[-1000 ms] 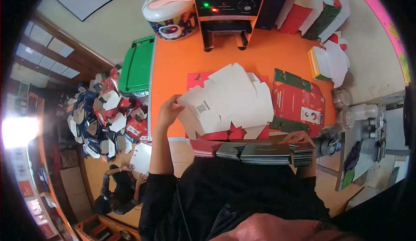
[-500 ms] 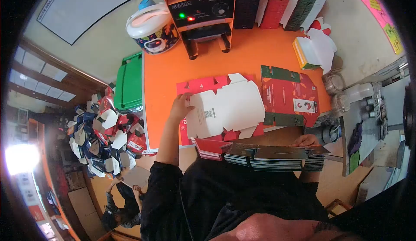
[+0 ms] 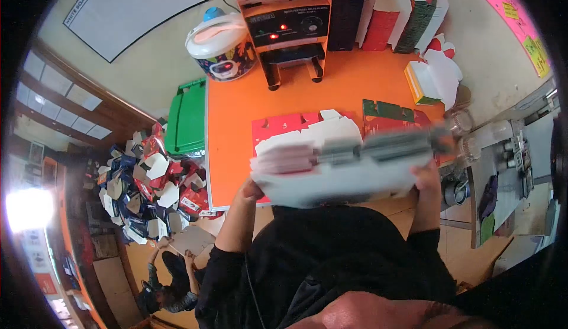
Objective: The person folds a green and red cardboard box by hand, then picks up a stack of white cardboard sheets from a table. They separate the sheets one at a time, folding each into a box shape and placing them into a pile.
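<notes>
A thick stack of flat cardboard box blanks [image 3: 337, 178], blurred by motion, is raised over the near edge of the orange table. My left hand [image 3: 251, 188] grips its left end and my right hand [image 3: 425, 176] grips its right end. Behind the stack, a white unfolded blank [image 3: 331, 129] lies over a red one [image 3: 275, 126] on the table. To their right, a red and green blank [image 3: 387, 111] is partly covered by the raised stack.
An orange-framed machine [image 3: 290, 27] and a white-lidded cooker [image 3: 220, 45] stand on the table [image 3: 228, 107]. A small open box [image 3: 423, 83] is at the right. A green bin [image 3: 186, 119], piled boxes [image 3: 148, 181] and another person [image 3: 171, 282] are at the left.
The stack has risen from my lap over the table edge and tilted. My left hand has moved from the white blank to the stack's left end. The view has shifted slightly.
</notes>
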